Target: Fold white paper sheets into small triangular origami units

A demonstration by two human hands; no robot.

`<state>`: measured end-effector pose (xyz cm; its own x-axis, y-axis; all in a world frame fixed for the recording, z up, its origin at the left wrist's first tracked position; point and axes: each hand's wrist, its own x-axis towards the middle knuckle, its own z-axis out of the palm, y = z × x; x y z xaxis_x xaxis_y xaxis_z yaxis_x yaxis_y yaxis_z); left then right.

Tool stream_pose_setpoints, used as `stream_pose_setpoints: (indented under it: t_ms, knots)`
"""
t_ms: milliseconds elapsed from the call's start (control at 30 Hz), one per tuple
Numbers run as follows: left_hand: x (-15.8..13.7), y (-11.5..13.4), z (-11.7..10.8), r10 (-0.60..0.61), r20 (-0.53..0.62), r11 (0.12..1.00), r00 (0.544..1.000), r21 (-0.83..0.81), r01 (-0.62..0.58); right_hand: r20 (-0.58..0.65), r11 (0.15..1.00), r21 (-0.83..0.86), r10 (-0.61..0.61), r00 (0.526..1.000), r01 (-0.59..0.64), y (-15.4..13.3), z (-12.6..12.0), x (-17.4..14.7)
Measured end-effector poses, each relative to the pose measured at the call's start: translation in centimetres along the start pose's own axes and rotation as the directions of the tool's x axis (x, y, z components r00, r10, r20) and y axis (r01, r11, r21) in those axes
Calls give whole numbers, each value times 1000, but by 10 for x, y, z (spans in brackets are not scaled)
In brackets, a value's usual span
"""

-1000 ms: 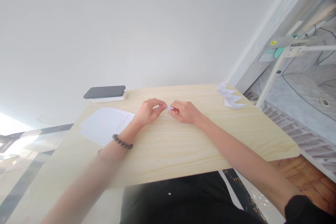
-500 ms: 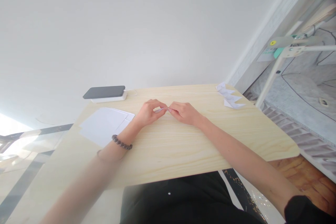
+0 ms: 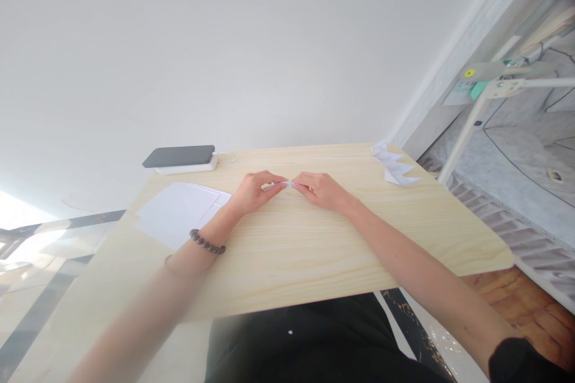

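A small piece of folded white paper [image 3: 288,184] is pinched between my two hands above the middle of the table. My left hand [image 3: 258,191], with a dark bead bracelet on its wrist, grips the paper's left part between thumb and fingers. From the other side my right hand [image 3: 320,190] pinches the right end. Most of the paper is hidden by the fingers, so its full shape does not show. Beside my left forearm lie flat sheets of white paper [image 3: 179,209], slightly fanned out.
Several folded, pointed white paper pieces [image 3: 395,167] lie in a row at the table's far right. A dark phone [image 3: 179,156] rests on a white block at the back left, with a white cable. The wooden table [image 3: 296,269] meets a pale wall behind.
My hands have drawn slightly apart, the right one shifting a little to the right. More of the white paper shows between the fingertips.
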<state>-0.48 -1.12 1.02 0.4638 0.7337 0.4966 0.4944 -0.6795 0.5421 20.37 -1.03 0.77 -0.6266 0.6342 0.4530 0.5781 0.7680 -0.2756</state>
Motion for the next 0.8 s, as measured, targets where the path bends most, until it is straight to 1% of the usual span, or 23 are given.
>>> stream_pose_setpoints:
  t_ms: [100, 267, 333, 467, 600, 800]
  knots:
    - [0, -4, 0, 7, -9, 999, 1000, 37, -7, -26, 999, -37, 18, 999, -19, 0, 1, -1]
    - [1, -8, 2, 156, -4, 984, 988, 93, -155, -72, 993, -113, 8, 997, -16, -8, 6, 1]
    - [1, -8, 3, 172, -11, 980, 985, 108, -170, -68, 991, -136, -7, 998, -2, -10, 7, 2]
    - [0, -6, 3, 134, -41, 984, 990, 121, -129, -58, 988, -155, -12, 998, 3, -6, 5, 1]
    - [-1, -5, 3, 89, -30, 990, 996, 110, -86, -80, 989, -145, 3, 997, -14, -3, 5, 1]
    - [0, -2, 2, 69, -26, 995, 997, 69, -67, -120, 995, -91, 20, 993, -31, -6, 7, 2]
